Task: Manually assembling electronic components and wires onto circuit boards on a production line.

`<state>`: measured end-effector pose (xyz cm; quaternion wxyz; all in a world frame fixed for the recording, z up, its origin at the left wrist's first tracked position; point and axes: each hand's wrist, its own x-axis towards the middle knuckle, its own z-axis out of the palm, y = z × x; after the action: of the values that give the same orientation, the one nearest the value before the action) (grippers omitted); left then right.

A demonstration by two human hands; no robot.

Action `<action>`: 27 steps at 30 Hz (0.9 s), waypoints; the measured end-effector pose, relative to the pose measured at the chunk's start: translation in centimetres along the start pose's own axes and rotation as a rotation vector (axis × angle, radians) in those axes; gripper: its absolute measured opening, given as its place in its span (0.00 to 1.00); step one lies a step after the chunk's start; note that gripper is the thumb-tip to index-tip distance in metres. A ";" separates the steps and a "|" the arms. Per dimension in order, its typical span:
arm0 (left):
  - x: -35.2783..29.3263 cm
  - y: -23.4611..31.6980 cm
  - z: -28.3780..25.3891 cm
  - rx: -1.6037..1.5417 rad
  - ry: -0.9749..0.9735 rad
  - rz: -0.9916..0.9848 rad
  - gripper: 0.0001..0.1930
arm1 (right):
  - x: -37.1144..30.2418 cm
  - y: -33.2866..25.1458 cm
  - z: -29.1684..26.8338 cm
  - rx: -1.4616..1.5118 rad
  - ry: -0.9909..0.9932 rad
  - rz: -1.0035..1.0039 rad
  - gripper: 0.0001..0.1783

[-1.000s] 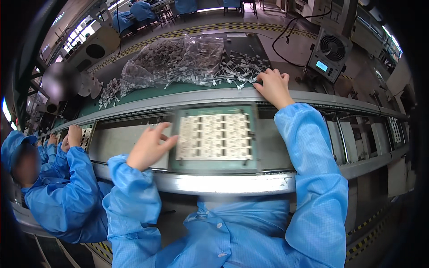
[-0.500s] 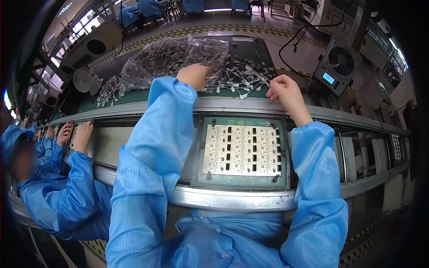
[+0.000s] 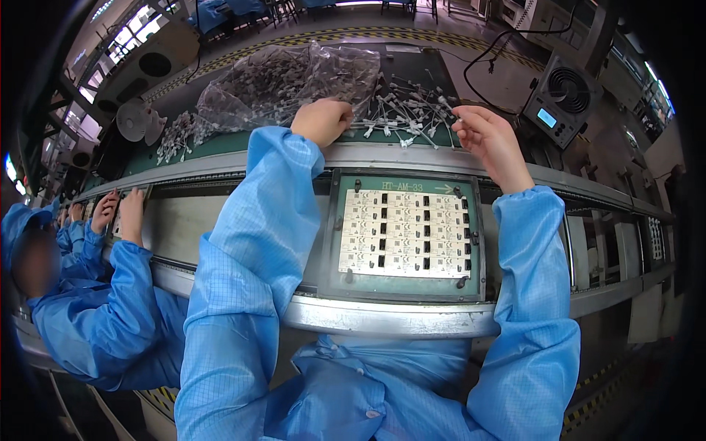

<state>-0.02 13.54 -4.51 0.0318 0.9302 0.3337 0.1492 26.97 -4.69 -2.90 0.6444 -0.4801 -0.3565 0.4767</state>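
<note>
My right hand (image 3: 491, 143) is closed in a pinch at the right end of a loose pile of wire leads (image 3: 408, 114) with white connectors; a thin lead runs to its fingertips. My left hand (image 3: 322, 123) is curled closed at the pile's left end, beside a clear plastic bag (image 3: 257, 84) full of similar leads. Whatever its fingers hold is hidden. Between my forearms, a green carrier frame (image 3: 412, 289) lies on the conveyor, bearing rows of white labelled boards (image 3: 404, 234) with small black parts. Neither hand touches the frame.
A metal rail (image 3: 382, 317) runs along the near side of the line. A fan unit with a lit display (image 3: 562, 99) stands at the back right, a small white fan (image 3: 136, 121) at the back left. At left, a co-worker in a blue sleeve (image 3: 132, 294) has raised hands over the line.
My right hand has shifted up and to the right along the pile's edge, its fingers still pinched. My left hand stays curled in nearly the same place. The whole view has tilted slightly.
</note>
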 end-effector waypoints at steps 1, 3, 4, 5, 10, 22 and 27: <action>-0.2 -0.1 -0.4 -0.053 0.063 0.025 0.08 | -0.3 -0.3 0.9 -0.211 0.004 -0.044 0.15; -0.1 -0.2 -1.2 -0.192 0.120 -0.026 0.08 | -1.0 -0.2 2.2 -0.499 -0.023 -0.165 0.12; -0.2 -0.1 -1.9 -0.325 0.178 -0.075 0.09 | -1.7 -0.1 2.8 -0.509 -0.028 -0.167 0.12; -0.5 0.1 -2.5 -0.366 0.269 -0.101 0.10 | -2.4 0.0 3.5 -0.637 -0.017 -0.257 0.11; -0.1 1.4 -2.8 -0.322 0.415 0.007 0.13 | -5.3 0.5 6.3 -0.995 0.083 -0.554 0.09; -7.2 4.6 -4.1 -1.195 0.169 -0.185 0.14 | -7.3 2.7 5.0 -1.086 0.036 -0.776 0.07; -12.6 4.1 -0.8 -0.650 0.213 -0.054 0.03 | -8.7 5.2 7.1 -1.038 -0.175 -0.497 0.06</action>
<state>-6.97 2.39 -6.36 0.2957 0.8414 0.2947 0.3432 16.49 -10.63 -5.86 0.3854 -0.5939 -0.6973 0.1117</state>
